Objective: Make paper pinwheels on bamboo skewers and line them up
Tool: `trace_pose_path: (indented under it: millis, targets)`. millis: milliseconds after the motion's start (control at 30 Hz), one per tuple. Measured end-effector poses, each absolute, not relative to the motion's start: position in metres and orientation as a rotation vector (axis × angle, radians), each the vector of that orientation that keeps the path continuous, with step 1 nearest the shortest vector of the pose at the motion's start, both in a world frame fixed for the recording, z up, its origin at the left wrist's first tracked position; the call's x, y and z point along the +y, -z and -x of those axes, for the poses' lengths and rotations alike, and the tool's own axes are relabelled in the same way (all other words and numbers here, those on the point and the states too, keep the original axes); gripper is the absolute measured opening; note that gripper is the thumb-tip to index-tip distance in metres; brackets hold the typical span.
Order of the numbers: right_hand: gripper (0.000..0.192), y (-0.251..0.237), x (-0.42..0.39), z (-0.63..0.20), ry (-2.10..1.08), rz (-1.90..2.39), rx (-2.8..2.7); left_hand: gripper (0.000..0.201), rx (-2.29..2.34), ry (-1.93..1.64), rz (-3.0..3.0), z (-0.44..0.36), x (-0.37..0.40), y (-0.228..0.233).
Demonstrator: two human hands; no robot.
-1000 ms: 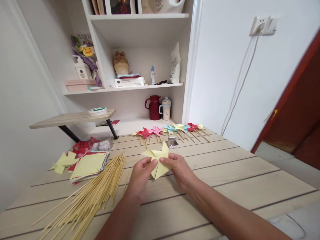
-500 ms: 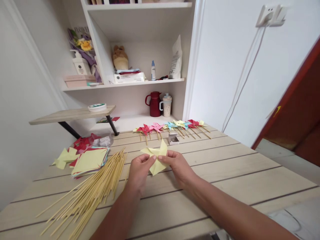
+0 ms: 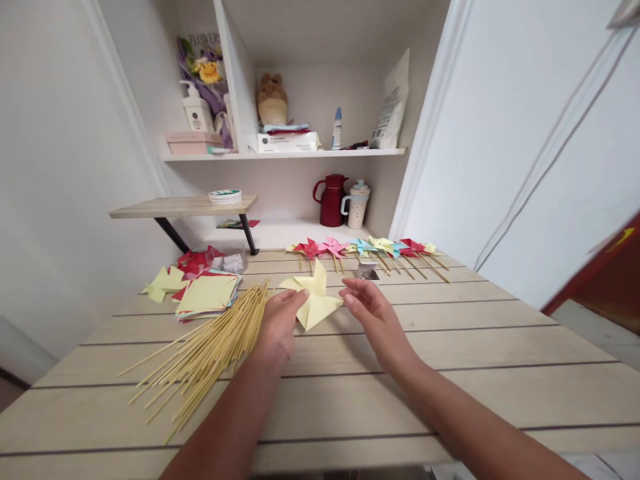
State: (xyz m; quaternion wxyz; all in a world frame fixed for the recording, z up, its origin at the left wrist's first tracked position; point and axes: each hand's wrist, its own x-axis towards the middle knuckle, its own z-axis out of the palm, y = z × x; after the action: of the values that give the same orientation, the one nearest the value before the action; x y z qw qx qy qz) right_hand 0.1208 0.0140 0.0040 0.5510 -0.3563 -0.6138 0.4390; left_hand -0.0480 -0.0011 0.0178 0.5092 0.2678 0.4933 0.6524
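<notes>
Left hand [image 3: 278, 325] pinching yellow pinwheel [image 3: 313, 303] just above the surface [image 3: 450, 347] — right hand [image 3: 369, 308] released, fingers loose, beside its right tip. Pinwheel between both hands — skewers [image 3: 210, 350] nearer the left.

Left hand [image 3: 278, 327]: showing bare, wearing no glove or ring.
Right hand [image 3: 373, 313]: showing bare likewise.
Forearms: showing uncovered, no sleeves reaching them.

Your left hand [image 3: 277, 327] covers the near edge of the yellow pinwheel [image 3: 314, 301]. Both your elbows run off the bottom edge. The small box [image 3: 369, 269] behind it is too small to read.
</notes>
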Motion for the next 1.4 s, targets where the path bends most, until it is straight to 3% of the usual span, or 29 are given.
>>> trace_pose_path:
  millis: [200, 400, 833, 1400]
  targets:
    - [0.028, 0.003, 0.005, -0.119, -0.171, 0.753, -1.899, 0.023, 1.13, -1.619, -0.597, 0.049, -0.001, -0.018]
    - [0.021, 0.006, 0.005, -0.112, 0.169, 0.759, -2.013, 0.028, 1.111, -1.595, -0.615, 0.049, -0.003, -0.016]
    - [0.009, 0.004, 0.011, -0.107, 0.026, 0.738, -1.903, 0.031, 1.086, -1.58, -0.747, 0.046, -0.002, -0.01]
    - [0.021, -0.005, 0.02, -0.109, -0.518, 0.834, -1.651, 0.032, 1.098, -1.642, -0.839, 0.037, 0.0, -0.009]
